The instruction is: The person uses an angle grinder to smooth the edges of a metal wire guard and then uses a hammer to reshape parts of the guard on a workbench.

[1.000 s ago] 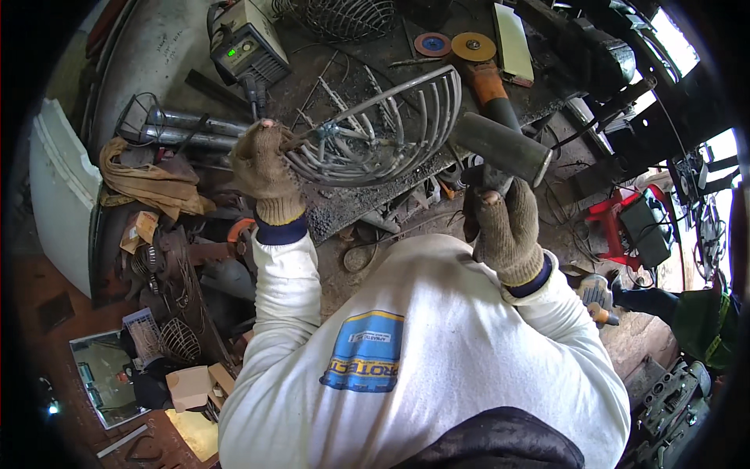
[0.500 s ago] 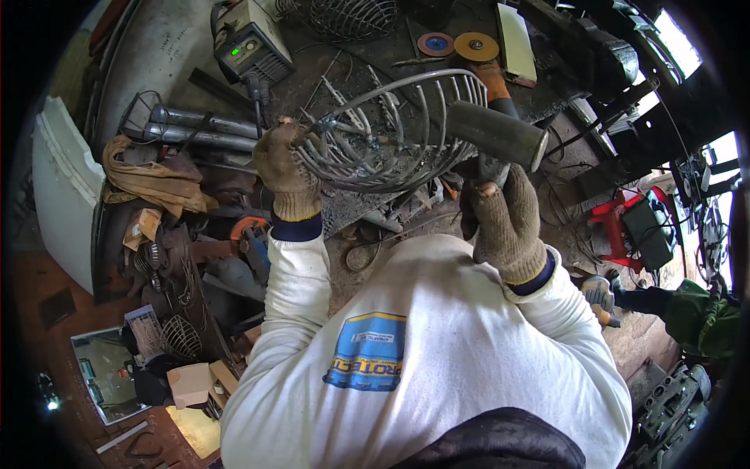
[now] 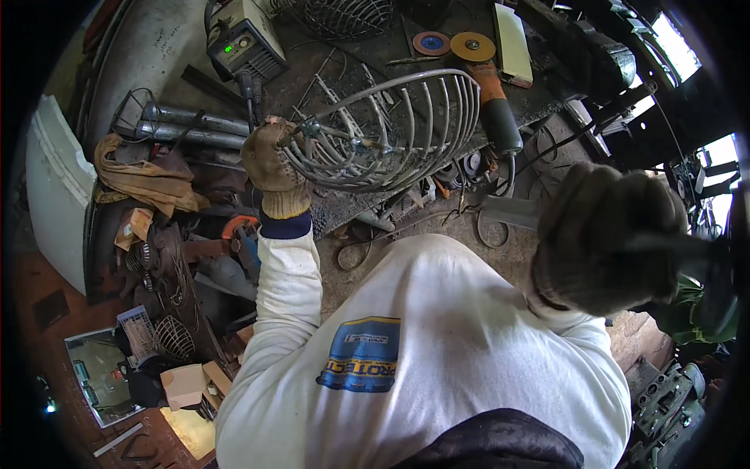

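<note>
My gloved left hand (image 3: 275, 162) grips the left end of a basket-shaped frame (image 3: 414, 133) of bent metal rods. The frame lies tilted over the edge of the dark workbench, with its curved ribs toward the right. To the right, well apart from the frame, my gloved right hand (image 3: 609, 238) is raised close to the camera. Its fingers wrap round the handle of a hammer (image 3: 508, 211), whose bare handle end points left. The hammer's head side is a dark blur at the far right.
Behind the frame's right side lies an orange and grey angle grinder (image 3: 498, 117) with a tan disc (image 3: 473, 47). A welding machine (image 3: 246, 39) stands at the back left. Metal tubes (image 3: 195, 125) and a brown cloth (image 3: 148, 176) lie left. A rod cage (image 3: 336, 16) sits at the back.
My right hand has swung the hammer from above the frame's right side back to the right and up toward the camera. My left hand still holds the frame, nearly in place.
</note>
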`<state>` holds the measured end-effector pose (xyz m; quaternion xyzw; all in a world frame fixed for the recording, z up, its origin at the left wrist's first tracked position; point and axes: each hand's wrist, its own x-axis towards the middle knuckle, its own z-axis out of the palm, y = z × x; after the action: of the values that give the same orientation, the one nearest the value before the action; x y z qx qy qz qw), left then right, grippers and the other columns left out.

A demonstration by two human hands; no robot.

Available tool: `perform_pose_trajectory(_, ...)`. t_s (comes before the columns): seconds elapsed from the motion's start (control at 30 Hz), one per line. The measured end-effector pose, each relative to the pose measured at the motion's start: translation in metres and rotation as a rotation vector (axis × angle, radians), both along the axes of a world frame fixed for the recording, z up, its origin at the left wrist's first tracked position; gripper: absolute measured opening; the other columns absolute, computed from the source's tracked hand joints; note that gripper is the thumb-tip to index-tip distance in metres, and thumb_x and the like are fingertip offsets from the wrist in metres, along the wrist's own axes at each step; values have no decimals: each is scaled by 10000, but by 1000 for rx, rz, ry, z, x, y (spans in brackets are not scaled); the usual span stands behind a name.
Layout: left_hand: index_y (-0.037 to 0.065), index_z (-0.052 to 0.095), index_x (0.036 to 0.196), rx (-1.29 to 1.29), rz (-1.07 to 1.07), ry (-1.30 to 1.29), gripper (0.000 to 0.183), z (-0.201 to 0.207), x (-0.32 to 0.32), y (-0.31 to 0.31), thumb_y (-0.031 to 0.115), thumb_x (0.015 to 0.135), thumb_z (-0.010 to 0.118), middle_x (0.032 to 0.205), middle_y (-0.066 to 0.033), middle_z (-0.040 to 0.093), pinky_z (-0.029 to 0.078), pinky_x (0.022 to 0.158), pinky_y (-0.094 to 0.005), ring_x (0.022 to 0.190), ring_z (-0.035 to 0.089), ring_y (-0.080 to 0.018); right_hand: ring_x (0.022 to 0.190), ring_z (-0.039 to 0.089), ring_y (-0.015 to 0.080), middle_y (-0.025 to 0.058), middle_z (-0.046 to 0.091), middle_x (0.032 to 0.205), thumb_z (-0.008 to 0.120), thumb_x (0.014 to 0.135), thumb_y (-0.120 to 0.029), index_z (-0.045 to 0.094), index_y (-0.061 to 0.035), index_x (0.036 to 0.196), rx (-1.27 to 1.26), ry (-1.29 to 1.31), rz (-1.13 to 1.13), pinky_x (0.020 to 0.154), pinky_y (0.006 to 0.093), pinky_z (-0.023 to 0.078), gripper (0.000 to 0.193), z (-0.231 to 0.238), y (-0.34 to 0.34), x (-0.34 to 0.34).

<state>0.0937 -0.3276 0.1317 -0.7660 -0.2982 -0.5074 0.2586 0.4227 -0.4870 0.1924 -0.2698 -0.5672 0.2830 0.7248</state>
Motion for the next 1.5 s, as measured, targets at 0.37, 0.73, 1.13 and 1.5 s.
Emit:
perform_pose_trajectory(0.37, 39, 637, 948, 104, 84, 34, 242, 4, -1, 11, 190, 830, 785, 788, -85, 676, 549, 615, -367, 672, 679, -277, 668, 594, 137, 87, 662, 948, 604, 1031, -350, 554, 28, 1224, -330, 38, 63, 579, 282, 477, 427, -22, 1, -25)
perform_pose_trajectory(0.73, 18, 620, 926, 69, 88, 27, 127, 14, 6, -3, 114, 883, 692, 782, -76, 692, 572, 612, -323, 720, 709, -225, 674, 601, 187, 125, 666, 921, 589, 1021, -198, 552, 47, 1241, -161, -408, -121, 605, 310, 494, 332, -3, 14, -20)
perform_pose_trajectory(1.13, -16, 631, 979, -93, -5, 34, 141, 4, -13, 7, 120, 970, 595, 774, -136, 685, 575, 587, -347, 652, 695, -233, 618, 548, 88, 90, 630, 884, 523, 1051, -169, 505, 54, 1237, 6, -443, -284, 508, 250, 427, 292, -21, 17, -14)
perform_pose_trajectory(1.5, -25, 661, 1103, -551, -338, -543, 325, -38, -54, 22, 263, 958, 613, 960, -132, 726, 621, 722, -434, 788, 732, -284, 824, 732, 372, 195, 710, 907, 698, 959, -260, 557, 11, 1218, -358, -546, -156, 716, 432, 570, 401, -17, 11, -35)
